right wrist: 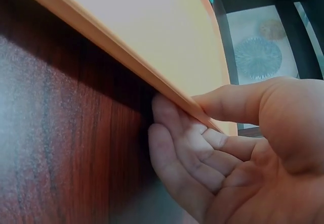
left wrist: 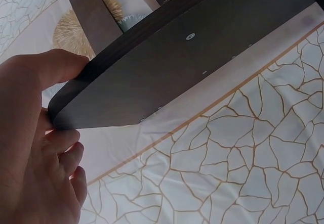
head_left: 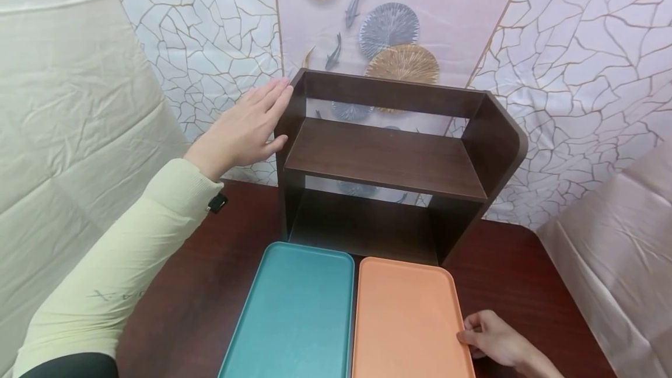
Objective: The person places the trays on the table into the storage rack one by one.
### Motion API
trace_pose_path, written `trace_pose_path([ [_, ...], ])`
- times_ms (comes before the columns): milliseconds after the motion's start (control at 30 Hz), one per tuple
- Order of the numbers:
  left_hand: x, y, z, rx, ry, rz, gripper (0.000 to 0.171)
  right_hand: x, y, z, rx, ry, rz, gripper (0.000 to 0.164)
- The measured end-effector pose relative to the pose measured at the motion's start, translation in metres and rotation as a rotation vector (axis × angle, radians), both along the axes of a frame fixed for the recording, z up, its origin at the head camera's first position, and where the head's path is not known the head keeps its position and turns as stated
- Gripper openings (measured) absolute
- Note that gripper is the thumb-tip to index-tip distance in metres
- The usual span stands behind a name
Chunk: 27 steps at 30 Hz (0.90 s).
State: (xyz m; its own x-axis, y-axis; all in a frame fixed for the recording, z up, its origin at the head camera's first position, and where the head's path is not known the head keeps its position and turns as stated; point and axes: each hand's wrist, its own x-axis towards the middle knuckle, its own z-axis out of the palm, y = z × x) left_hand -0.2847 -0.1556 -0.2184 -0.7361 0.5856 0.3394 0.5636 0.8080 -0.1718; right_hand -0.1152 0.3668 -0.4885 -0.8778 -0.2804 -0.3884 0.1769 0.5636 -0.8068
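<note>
A dark brown two-tier shelf (head_left: 385, 153) stands at the back of the table. My left hand (head_left: 247, 124) is at the upper front corner of its left side panel (left wrist: 152, 77); the thumb lies against the panel's edge and the fingers sit around the corner. An orange tray (head_left: 409, 319) lies in front of the shelf, and my right hand (head_left: 496, 337) pinches its right rim. In the right wrist view, the thumb (right wrist: 233, 102) is on top of that rim and the fingers (right wrist: 187, 148) are curled beneath. A teal tray (head_left: 294, 314) lies beside the orange one.
The trays and shelf are on a dark reddish wooden table (head_left: 194, 284). Behind the shelf hangs a patterned cloth (head_left: 215, 28) with gold lines and fish. Pale fabric (head_left: 68, 115) hangs at the left, and pinkish fabric (head_left: 619, 238) at the right.
</note>
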Motion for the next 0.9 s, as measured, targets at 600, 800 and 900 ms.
trace_pose_path([
  [600, -0.0001, 0.0018, -0.0005, -0.005, -0.014, 0.023, 0.084, 0.0074, -0.0031, -0.0001, -0.069, 0.002, -0.002, 0.019],
  [800, 0.0003, 0.0024, -0.0002, -0.004, -0.017, 0.029, 0.084, 0.0087, -0.0039, -0.0013, -0.038, 0.043, -0.002, 0.019],
  [900, 0.0004, 0.0021, -0.0001, -0.002, -0.023, 0.03, 0.084, 0.0081, -0.0031, -0.0012, -0.063, 0.013, -0.018, 0.017],
])
